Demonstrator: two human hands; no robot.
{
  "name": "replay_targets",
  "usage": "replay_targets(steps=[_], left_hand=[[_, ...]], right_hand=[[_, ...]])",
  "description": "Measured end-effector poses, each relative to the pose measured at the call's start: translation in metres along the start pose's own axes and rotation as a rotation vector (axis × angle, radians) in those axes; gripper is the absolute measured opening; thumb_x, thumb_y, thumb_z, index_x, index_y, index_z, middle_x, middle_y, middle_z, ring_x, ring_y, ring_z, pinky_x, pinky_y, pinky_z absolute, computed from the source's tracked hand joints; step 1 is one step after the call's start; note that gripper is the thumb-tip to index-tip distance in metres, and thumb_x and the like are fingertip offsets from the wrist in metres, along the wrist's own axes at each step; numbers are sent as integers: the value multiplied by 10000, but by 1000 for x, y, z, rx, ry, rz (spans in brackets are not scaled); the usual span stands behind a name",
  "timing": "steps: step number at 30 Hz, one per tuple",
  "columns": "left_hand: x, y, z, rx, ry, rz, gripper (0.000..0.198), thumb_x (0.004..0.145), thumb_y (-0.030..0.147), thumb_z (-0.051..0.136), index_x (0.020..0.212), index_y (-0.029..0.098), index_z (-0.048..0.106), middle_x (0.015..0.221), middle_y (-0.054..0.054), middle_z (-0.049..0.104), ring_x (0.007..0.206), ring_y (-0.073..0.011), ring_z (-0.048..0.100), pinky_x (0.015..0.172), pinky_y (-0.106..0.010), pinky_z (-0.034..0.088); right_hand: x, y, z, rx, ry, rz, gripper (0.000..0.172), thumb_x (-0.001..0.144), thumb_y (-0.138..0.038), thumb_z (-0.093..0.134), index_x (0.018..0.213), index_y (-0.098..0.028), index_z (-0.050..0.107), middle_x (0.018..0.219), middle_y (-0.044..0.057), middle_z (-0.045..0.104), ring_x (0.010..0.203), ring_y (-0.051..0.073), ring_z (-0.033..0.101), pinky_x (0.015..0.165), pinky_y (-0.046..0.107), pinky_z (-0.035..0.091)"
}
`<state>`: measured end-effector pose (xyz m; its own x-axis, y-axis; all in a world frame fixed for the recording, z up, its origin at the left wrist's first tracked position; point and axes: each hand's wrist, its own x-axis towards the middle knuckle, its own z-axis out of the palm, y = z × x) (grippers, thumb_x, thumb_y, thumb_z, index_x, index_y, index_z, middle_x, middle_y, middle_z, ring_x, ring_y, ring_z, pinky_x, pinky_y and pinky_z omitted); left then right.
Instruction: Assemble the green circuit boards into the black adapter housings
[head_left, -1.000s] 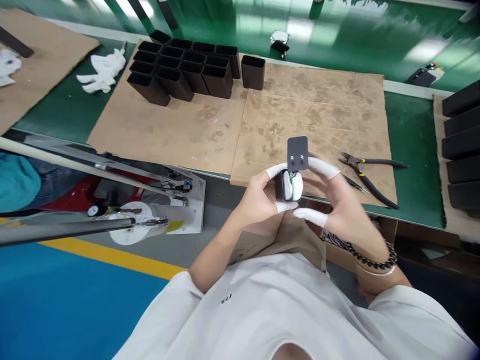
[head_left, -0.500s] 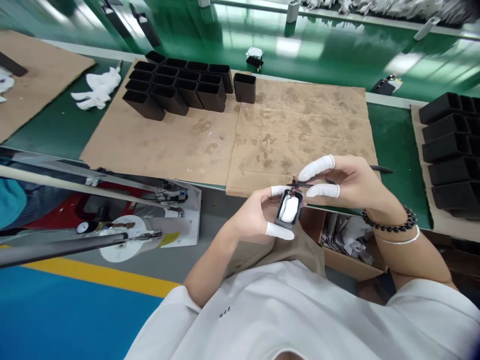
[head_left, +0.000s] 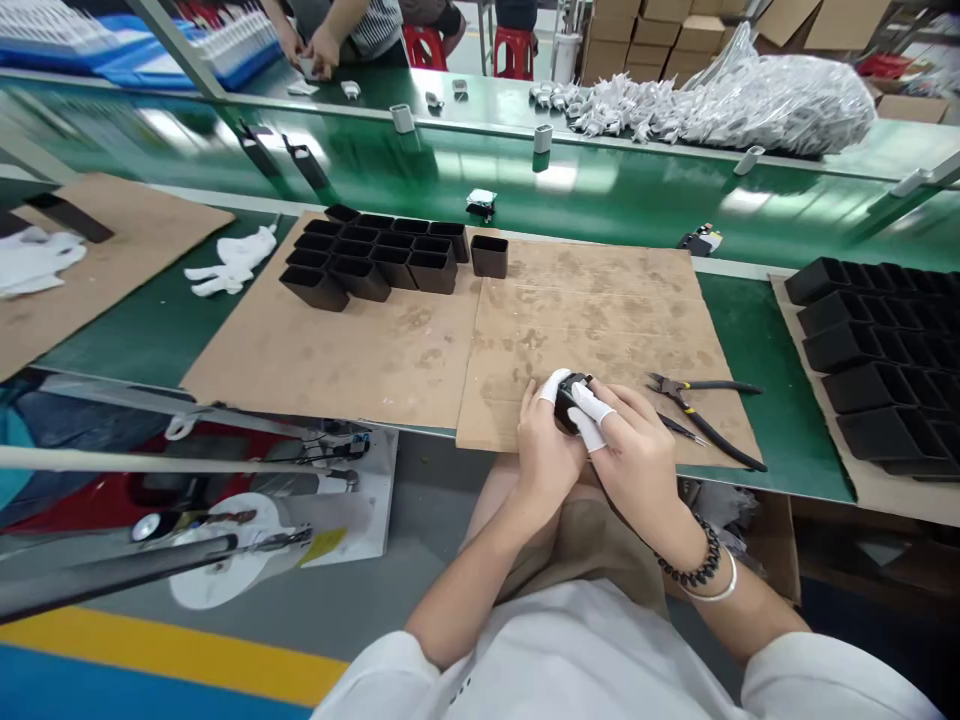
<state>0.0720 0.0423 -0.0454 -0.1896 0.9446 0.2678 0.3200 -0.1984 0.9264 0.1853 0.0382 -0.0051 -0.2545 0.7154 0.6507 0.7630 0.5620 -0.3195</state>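
Note:
A small black rectangular plastic case is held in front of me at the table's front edge. My left hand wraps round its left side, with white finger cots on its covered fingertips. My right hand closes on the case's top and right side, its white-cotted fingers pressing there. The hands hide most of the case and its inside. Just right of my right hand, yellow-and-black cutting pliers lie on the cardboard, jaws to the left. Black tweezers rest beside them, partly behind my hand.
Several black cases stand grouped on the cardboard mat; more cases stand at right. A white glove lies at left. Behind runs a green conveyor with small parts. Across it are a co-worker's hands.
My right hand has let go of the tweezers and closed on the case. The white insert seen in the case is now covered. My view has tilted up.

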Motion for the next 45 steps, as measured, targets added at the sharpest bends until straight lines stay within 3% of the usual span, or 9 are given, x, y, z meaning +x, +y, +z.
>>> replay_targets(steps=[5, 9, 13, 17, 24, 31, 38, 41, 45], left_hand=[[41, 11, -70, 183, -459, 94, 572, 809, 142, 689, 1371, 238, 638, 1366, -112, 715, 1254, -321, 678, 1111, -514, 545], [180, 26, -113, 521, -247, 229, 405, 912, 205, 571, 1302, 204, 682, 1326, -112, 723, 1220, -302, 679, 1106, -471, 524], [329, 21, -105, 1013, -190, 32, 533, 907, 169, 565, 1427, 54, 531, 1495, -280, 554, 1418, -425, 498, 1170, -555, 379], [392, -8, -91, 1108, -326, -72, 396, 902, 278, 671, 1209, 29, 655, 1294, -275, 679, 1331, -400, 569, 1163, -585, 339], [408, -33, -111, 1041, -327, -46, 512, 977, 587, 582, 1079, 93, 673, 1106, -89, 750, 1300, -283, 524, 1215, -550, 229], [384, 21, -117, 935, -208, 171, 376, 1080, 444, 409, 1018, 142, 624, 1122, -76, 699, 1279, -295, 472, 1222, -580, 154], [264, 36, -52, 1038, -523, 289, 203, 914, 76, 506, 797, 103, 670, 880, -139, 700, 1175, -330, 612, 1130, -489, 317], [257, 41, -13, 1048, -528, 336, 313, 928, 35, 399, 961, 47, 710, 1090, -231, 706, 1259, -366, 571, 1157, -517, 283], [287, 53, 55, 972, -612, 344, 437, 967, 77, 416, 1374, 54, 572, 1463, -245, 560, 1444, -362, 434, 1211, -483, 237]], right_hand=[[-9, 1, 15, 115, 43, 71, 485, 967, -102, 613, 1425, -259, 637, 1392, 116, 703, 1213, 276, 733, 1004, 415, 654], [8, 7, -1, 189, 136, 50, 631, 922, -74, 673, 1497, -314, 576, 1372, 79, 717, 1141, 264, 767, 947, 361, 677], [14, 10, -2, 140, 240, 1, 727, 889, -34, 682, 1540, -313, 522, 1386, 88, 700, 1130, 283, 771, 921, 391, 688], [8, 16, 17, 121, -40, 13, 493, 945, -30, 545, 1375, -239, 666, 1375, 111, 700, 1069, 273, 792, 834, 395, 703], [9, 17, 3, 192, -25, 27, 645, 903, 23, 546, 1465, -290, 589, 1455, 71, 643, 1203, 264, 739, 947, 432, 676], [-3, 18, 16, 178, -135, 105, 479, 968, -26, 492, 1354, -231, 688, 1440, 105, 654, 1212, 251, 735, 986, 415, 660], [-2, 19, 12, 295, -86, 183, 383, 972, -80, 562, 1272, -243, 735, 1418, 103, 669, 1207, 245, 737, 1001, 398, 654], [-8, 16, 8, 485, -4, 365, 356, 950, -130, 627, 1268, -244, 743, 1401, 97, 691, 1263, 254, 705, 1065, 412, 617], [-7, 16, -1, 937, 193, 815, 396, 824, -240, 798, 1219, -239, 765, 1329, 91, 744, 1198, 275, 742, 976, 410, 659]])
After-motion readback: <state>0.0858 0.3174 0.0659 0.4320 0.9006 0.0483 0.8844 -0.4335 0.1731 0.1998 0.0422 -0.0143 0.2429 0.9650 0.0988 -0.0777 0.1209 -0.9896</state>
